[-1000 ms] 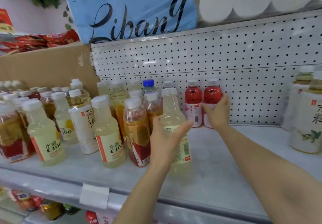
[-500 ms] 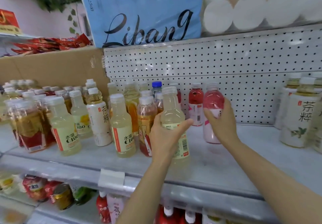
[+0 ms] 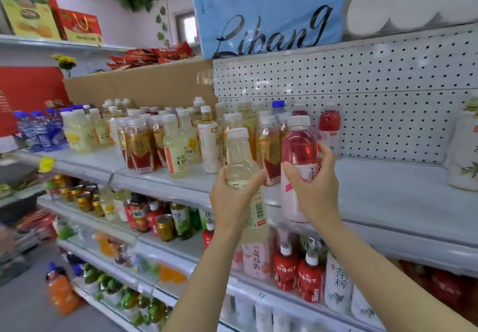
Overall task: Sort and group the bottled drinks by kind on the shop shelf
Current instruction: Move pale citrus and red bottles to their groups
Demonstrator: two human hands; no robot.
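Left hand point(image 3: 232, 197) grips a pale yellow bottle point(image 3: 244, 176), right hand point(image 3: 313, 189) a pink bottle point(image 3: 298, 155), both lifted off the shelf point(image 3: 388, 202), likely for regrouping by kind.

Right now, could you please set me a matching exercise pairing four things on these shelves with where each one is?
Things:
1. pale yellow bottle
2. pink bottle
3. red bottle
4. blue pack

Places:
A. standing by the pegboard
B. on the top shelf
C. held in the left hand
D. held in the right hand

Pairs: 1-C, 2-D, 3-A, 4-B
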